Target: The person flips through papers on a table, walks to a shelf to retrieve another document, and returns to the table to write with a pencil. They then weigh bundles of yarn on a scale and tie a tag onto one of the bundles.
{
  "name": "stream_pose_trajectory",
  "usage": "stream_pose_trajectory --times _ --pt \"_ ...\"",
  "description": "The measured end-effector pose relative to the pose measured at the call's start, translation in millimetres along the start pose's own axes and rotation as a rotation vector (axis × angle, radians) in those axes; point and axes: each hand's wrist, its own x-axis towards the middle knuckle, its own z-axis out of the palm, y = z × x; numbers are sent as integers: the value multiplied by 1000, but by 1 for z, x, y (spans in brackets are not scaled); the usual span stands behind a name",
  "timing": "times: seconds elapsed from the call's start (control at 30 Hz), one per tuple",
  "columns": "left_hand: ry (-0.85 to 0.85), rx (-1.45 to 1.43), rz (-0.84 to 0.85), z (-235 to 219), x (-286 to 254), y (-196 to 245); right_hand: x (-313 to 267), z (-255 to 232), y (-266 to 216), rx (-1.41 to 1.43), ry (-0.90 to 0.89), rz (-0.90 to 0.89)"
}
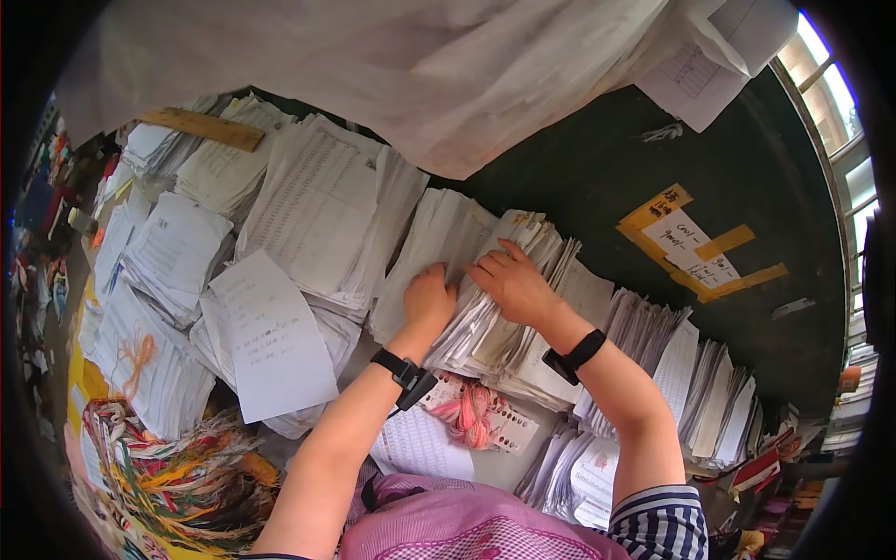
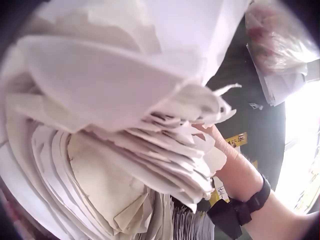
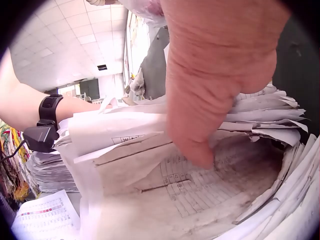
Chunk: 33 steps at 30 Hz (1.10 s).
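Observation:
In the head view a thick row of worn paper sheets (image 1: 509,322) stands on edge before me. My left hand (image 1: 431,301) grips sheets on its left side, fingers bent at the paper; the left wrist view hides that hand behind fanned, curled pages (image 2: 165,150). My right hand (image 1: 515,285) holds the top of the sheets farther right, its fingers reaching over them. In the right wrist view its thumb (image 3: 197,150) dips into a gap in front of a printed, brown-edged sheet (image 3: 135,190), with more pages bunched behind. Both wrists wear black bands.
Paper stacks (image 1: 322,205) fill the left, with a loose handwritten sheet (image 1: 271,336) on top. Coloured yarn (image 1: 187,467) heaps at lower left. A pink yarn skein (image 1: 467,415) lies near me. More upright papers (image 1: 691,373) run right. A taped note (image 1: 695,247) sits on the dark board behind.

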Motion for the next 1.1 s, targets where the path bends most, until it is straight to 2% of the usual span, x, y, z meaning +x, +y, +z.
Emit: stream_pose_trajectory --times 0.07,0.27,0.3,0.37,0.5,0.6,0.67,0.7,0.77,0.8,0.87,0.93,1.1 --pt "-12 -8 87 -3 -2 1 0 1 -1 -11 2 16" --pt "-77 68 131 -15 -7 17 -3 -5 -5 -5 34 53" --pt "-77 68 128 -13 -8 18 -6 -7 -6 -6 51 55" --pt "-39 52 247 -9 -10 19 -11 -11 -3 -5 69 54" --pt "-10 -4 297 -15 -13 29 -22 -21 2 -77 62 36" --pt "-22 -13 257 -14 -12 28 -26 -32 1 -91 58 43" --pt "47 -58 119 -16 -9 22 -27 -39 2 -100 56 53" --pt "50 -59 117 -17 -8 12 -27 -43 4 -107 25 41" --pt "34 -348 -108 -18 -7 -22 -27 -45 6 -113 -3 31" --pt "34 -346 -109 -17 -9 -37 -28 -45 7 -115 -2 22" --pt "-11 -420 -237 -14 -15 -59 -27 -43 8 -115 0 12" --pt "-27 -499 -279 -14 -18 -63 -25 -39 8 -117 95 -22" --pt "-31 -653 -331 -13 -20 -61 -23 -42 4 -132 24 -5"
